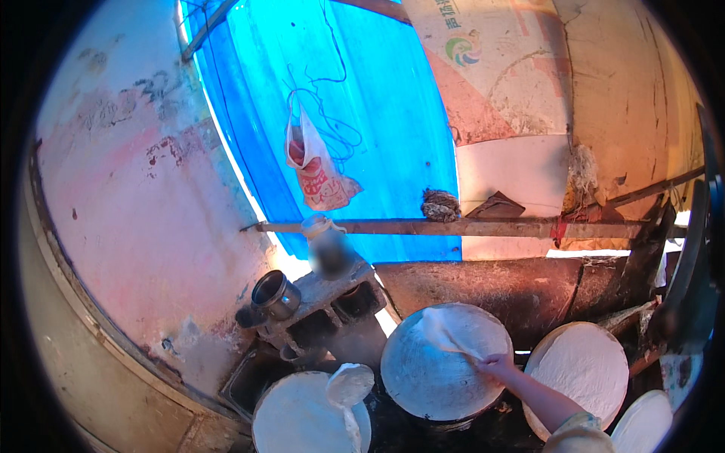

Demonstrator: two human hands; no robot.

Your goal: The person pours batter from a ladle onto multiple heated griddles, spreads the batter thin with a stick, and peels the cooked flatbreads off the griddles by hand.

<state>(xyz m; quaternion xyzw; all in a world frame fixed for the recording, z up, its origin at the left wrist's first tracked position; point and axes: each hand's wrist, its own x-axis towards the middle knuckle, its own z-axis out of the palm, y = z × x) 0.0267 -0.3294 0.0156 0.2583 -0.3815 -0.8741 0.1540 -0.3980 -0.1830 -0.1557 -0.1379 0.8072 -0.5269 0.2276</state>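
Observation:
My right hand [498, 367] is closed round the handle of a long, pale spatula [453, 345]. Its wide, white-looking end lies over the far left part of a round grey griddle [430, 389], whose surface carries whitish smears. To the left, a ladle [350, 386] coated in white lies across a round vessel of white batter [294, 419]; its handle runs down toward the lower edge. My left hand is out of the picture. Right of the griddle, beside my forearm, is a second round plate [585, 366] covered in a white layer.
A white disc [642, 426] sits at the lower right. Behind the batter, a dark metal pot [276, 295] and a blurred jar [328, 249] stand on a block ledge [310, 306]. A plastic bag [321, 181] hangs before the blue sheet. A bar [393, 226] crosses behind the griddle.

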